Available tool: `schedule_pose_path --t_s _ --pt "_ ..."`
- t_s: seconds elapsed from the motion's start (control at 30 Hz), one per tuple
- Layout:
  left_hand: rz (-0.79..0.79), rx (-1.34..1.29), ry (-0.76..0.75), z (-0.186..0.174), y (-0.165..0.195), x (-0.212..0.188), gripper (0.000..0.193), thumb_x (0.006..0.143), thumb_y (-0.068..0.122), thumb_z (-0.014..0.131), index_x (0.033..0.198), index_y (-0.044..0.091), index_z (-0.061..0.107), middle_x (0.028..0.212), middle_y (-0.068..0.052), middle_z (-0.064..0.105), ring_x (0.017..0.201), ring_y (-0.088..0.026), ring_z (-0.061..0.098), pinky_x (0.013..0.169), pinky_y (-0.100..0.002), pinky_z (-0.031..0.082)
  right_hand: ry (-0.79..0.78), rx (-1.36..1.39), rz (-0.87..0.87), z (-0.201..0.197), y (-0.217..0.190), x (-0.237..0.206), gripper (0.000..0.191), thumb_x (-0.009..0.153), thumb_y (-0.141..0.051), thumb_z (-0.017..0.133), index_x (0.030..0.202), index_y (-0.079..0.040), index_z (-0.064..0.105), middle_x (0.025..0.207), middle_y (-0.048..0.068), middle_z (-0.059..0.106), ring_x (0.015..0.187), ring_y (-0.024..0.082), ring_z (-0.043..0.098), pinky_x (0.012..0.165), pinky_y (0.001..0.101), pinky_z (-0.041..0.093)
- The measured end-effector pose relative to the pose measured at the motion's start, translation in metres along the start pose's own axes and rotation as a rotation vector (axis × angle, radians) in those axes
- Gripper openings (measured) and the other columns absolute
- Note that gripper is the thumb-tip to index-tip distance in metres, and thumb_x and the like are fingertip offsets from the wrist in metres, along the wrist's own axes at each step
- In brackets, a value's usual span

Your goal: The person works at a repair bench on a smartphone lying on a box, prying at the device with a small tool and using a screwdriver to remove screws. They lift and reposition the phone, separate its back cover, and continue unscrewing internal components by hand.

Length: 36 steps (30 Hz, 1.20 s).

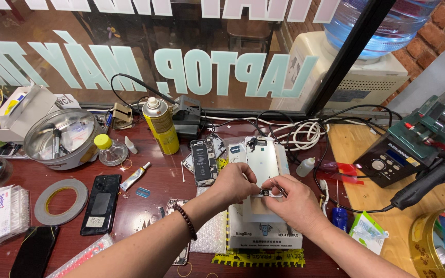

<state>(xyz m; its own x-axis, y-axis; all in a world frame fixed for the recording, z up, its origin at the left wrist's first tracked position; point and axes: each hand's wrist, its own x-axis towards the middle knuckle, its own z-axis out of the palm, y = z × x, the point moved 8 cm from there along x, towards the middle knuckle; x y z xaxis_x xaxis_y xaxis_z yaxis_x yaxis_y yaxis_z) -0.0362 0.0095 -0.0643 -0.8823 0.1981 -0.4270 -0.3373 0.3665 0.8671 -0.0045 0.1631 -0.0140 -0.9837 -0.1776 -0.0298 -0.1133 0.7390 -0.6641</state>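
Note:
A white phone screen panel (261,160) lies face down on a white box (263,234) in the middle of the desk. My left hand (235,184) pinches its lower edge, a dark bead bracelet (186,222) on the wrist. My right hand (290,198) works with fingertips at the same lower edge, on a small dark part (264,192), and seems to hold a thin tool there. An opened phone body (204,161) with its battery showing lies just left of the panel.
A yellow spray can (160,126), a metal bowl (62,137), a small bottle with a yellow cap (110,150), a tape roll (61,201) and a black phone (101,204) sit to the left. A rework station (398,158), hot-air handle (428,181) and white cables (301,134) lie to the right.

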Motion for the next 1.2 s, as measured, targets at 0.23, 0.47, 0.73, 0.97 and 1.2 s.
schedule_pose_path --t_s 0.23,0.47,0.73,0.97,1.2 --pt "0.003 -0.030 -0.012 0.000 -0.001 0.002 0.021 0.076 0.009 0.082 0.087 0.005 0.065 0.077 -0.006 0.070 0.064 -0.013 0.065 0.050 -0.029 0.054 0.015 0.009 -0.045 -0.001 -0.003 0.001 0.028 0.074 -0.018 0.080 0.101 -0.014 0.076 0.085 0.001 0.065 0.069 0.010 0.064 0.063 0.0264 0.056" --pt "-0.003 -0.043 -0.036 0.002 -0.005 0.004 0.022 0.075 0.008 0.083 0.087 0.005 0.064 0.075 -0.004 0.067 0.062 -0.012 0.062 0.050 -0.028 0.054 0.017 0.019 -0.024 -0.001 -0.003 -0.003 0.027 0.074 -0.018 0.079 0.101 -0.014 0.077 0.085 0.001 0.066 0.073 0.011 0.066 0.065 0.0262 0.056" --pt "-0.003 -0.041 -0.035 0.002 -0.007 0.007 0.021 0.075 0.008 0.082 0.086 0.006 0.064 0.073 -0.004 0.066 0.060 -0.012 0.063 0.050 -0.029 0.053 0.017 0.008 -0.041 0.000 -0.003 -0.004 0.028 0.075 -0.019 0.079 0.102 -0.013 0.076 0.086 0.002 0.066 0.070 0.013 0.065 0.064 0.0284 0.055" --pt "-0.002 -0.088 -0.054 0.003 -0.011 0.008 0.018 0.076 0.005 0.079 0.085 0.006 0.064 0.071 -0.003 0.065 0.058 -0.013 0.062 0.049 -0.029 0.053 0.159 0.015 -0.106 -0.024 -0.005 -0.008 0.023 0.096 -0.022 0.065 0.113 -0.008 0.074 0.091 0.007 0.070 0.078 0.018 0.069 0.071 0.0335 0.055" --pt "0.009 -0.107 -0.076 0.006 -0.010 0.007 0.019 0.075 0.002 0.079 0.084 0.006 0.063 0.071 -0.003 0.063 0.059 -0.014 0.062 0.050 -0.030 0.053 0.059 0.017 -0.012 -0.025 0.000 -0.019 0.021 0.090 -0.020 0.068 0.107 -0.008 0.072 0.087 0.009 0.074 0.077 0.027 0.072 0.071 0.0349 0.057"
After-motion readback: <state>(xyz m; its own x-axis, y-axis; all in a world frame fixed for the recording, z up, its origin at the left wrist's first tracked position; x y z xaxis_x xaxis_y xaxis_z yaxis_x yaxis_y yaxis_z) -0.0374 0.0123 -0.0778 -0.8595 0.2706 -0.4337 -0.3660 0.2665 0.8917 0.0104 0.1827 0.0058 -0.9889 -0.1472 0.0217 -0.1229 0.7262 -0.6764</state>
